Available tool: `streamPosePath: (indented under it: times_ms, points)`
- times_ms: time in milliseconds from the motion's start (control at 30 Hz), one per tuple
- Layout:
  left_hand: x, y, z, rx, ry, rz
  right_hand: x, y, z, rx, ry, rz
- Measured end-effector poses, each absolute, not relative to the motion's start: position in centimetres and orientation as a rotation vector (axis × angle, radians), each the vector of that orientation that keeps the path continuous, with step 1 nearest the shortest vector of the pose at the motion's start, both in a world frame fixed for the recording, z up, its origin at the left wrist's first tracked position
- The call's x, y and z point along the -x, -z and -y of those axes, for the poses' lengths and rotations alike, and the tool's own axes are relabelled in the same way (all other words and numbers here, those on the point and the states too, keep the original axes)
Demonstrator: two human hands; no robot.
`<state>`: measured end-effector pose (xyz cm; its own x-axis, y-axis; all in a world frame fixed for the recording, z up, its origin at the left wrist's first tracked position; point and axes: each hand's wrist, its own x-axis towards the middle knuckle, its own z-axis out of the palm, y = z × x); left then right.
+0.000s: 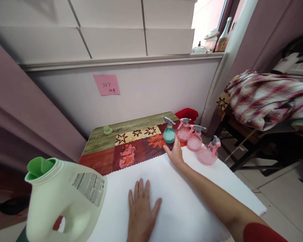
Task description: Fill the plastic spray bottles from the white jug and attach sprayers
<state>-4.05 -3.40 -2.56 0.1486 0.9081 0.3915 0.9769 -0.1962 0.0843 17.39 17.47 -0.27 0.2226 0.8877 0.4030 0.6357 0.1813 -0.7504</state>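
Note:
My left hand (142,205) lies flat, fingers spread, on a white cloth (181,208) that covers the near part of a small table. My right hand (175,153) reaches out to the cloth's far edge, fingers extended, just in front of a teal spray bottle (169,131). It holds nothing. Three pink spray bottles (195,139) stand in a row to the right of the teal one, the nearest pink spray bottle (208,153) by the table's right edge.
A large pale green detergent jug (63,198) with an open green spout stands near left. A green cap (107,129) rests on the patterned tablecloth (131,148) far left. A pink note (106,84) hangs on the wall. Plaid fabric (265,97) lies on furniture right.

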Motion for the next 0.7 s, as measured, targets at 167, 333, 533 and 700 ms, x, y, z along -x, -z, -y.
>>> streamPosePath:
  times_ms: [167, 333, 533, 700]
  points:
    - [4.0, 2.1, 3.3, 2.26, 0.458, 1.91, -19.2, 1.6, -6.8, 1.467, -0.368, 2.055]
    - [3.5, 1.0, 3.4, 2.294, 0.439, 1.978, -21.9, 0.6, -3.0, 1.603, -0.313, 2.375]
    - [3.7, 0.5, 3.3, 2.36, 0.575, 1.973, -21.7, -0.3, -3.0, 1.683, -0.352, 2.45]
    - [4.5, -0.6, 4.3, 2.389, 0.789, 1.896, -21.7, -1.0, -2.9, 1.705, -0.409, 2.459]
